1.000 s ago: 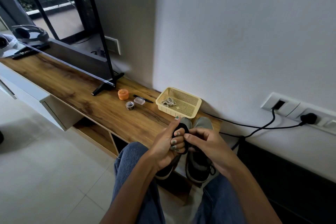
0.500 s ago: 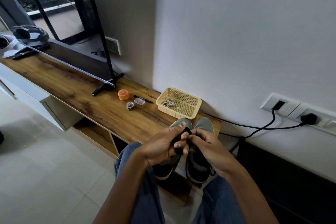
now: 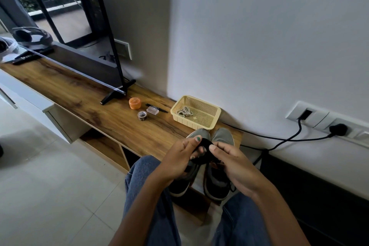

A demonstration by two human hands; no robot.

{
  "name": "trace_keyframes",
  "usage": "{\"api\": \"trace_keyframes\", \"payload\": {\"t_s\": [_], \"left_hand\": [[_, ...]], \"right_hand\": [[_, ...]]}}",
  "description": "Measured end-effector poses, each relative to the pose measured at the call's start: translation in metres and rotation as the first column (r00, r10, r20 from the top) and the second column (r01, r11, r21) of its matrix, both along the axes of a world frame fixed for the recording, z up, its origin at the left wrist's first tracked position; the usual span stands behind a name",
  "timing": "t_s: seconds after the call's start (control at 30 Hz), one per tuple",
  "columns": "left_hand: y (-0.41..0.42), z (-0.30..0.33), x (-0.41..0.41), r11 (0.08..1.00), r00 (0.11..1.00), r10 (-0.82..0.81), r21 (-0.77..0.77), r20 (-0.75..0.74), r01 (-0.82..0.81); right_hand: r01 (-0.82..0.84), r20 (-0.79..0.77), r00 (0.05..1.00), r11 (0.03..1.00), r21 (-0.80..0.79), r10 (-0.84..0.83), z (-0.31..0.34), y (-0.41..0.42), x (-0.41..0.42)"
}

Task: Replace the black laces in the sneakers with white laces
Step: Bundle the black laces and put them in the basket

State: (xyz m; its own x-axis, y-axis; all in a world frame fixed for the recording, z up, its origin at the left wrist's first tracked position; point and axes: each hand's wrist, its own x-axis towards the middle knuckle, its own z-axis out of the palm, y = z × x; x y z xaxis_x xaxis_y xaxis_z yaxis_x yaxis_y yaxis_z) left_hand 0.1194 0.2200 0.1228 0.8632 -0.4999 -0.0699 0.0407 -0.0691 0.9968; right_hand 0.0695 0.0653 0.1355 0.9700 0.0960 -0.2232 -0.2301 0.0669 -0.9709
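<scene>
Your left hand (image 3: 177, 158) and right hand (image 3: 231, 164) meet just above the two sneakers (image 3: 217, 181). Both hands hold a small bundle of black lace (image 3: 205, 146). Your left thumb sits on top of the bundle and the other left fingers curl under it. Your right thumb and first finger pinch the bundle from the right side. The rest of your right fingers are curled down, and you cannot tell what they touch.

The sneakers stand side by side on the near right end of the wooden shelf (image 3: 99, 110), toes pointing to the wall. A bit of black lace hangs by the heel of the right sneaker.

The white laces (image 3: 184, 111) lie in a loose heap in the left part of the yellow basket (image 3: 211, 115). The basket sits just beyond the sneakers' toes, by the wall.

Left of the basket lie a black pen (image 3: 156, 107), a small clear box (image 3: 152, 110), a tape roll (image 3: 142, 115) and an orange tub (image 3: 135, 103). Farther left stands a TV (image 3: 83, 62).
</scene>
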Motion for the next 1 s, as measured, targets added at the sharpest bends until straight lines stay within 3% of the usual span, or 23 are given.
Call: {"api": "trace_keyframes", "payload": {"t_s": [0.1, 0.2, 0.4, 0.6, 0.8, 1.0], "left_hand": [[-0.005, -0.003, -0.002, 0.998, 0.993, 0.058, 0.009, 0.103, -0.059], [-0.009, -0.004, -0.003, 0.995, 0.988, 0.099, -0.009, 0.118, -0.099], [-0.008, -0.002, -0.005, 0.994, 0.997, 0.072, -0.084, -0.024, -0.074], [-0.011, -0.004, -0.008, 0.972, 0.969, 0.065, -0.204, -0.238, -0.115], [-0.015, -0.004, -0.01, 0.967, 0.956, 0.174, -0.141, -0.235, -0.21], [-0.013, -0.009, -0.005, 0.955, 0.95, 0.265, -0.094, -0.164, -0.282]], "right_hand": [[0.046, -0.081, 0.996, 0.976, 0.213, -0.029, 0.001, 0.003, -0.001], [0.068, -0.117, 0.992, 0.959, 0.276, -0.037, 0.002, 0.005, 0.0], [0.061, -0.089, 0.995, 0.99, 0.127, -0.05, 0.002, 0.007, -0.001], [0.198, 0.02, 0.98, 0.976, -0.091, -0.197, 0.001, 0.012, 0.0], [0.237, 0.206, 0.962, 0.919, -0.314, -0.177, 0.0, 0.019, -0.002], [0.19, 0.2, 0.972, 0.906, -0.378, -0.121, 0.001, 0.022, -0.004]]}}
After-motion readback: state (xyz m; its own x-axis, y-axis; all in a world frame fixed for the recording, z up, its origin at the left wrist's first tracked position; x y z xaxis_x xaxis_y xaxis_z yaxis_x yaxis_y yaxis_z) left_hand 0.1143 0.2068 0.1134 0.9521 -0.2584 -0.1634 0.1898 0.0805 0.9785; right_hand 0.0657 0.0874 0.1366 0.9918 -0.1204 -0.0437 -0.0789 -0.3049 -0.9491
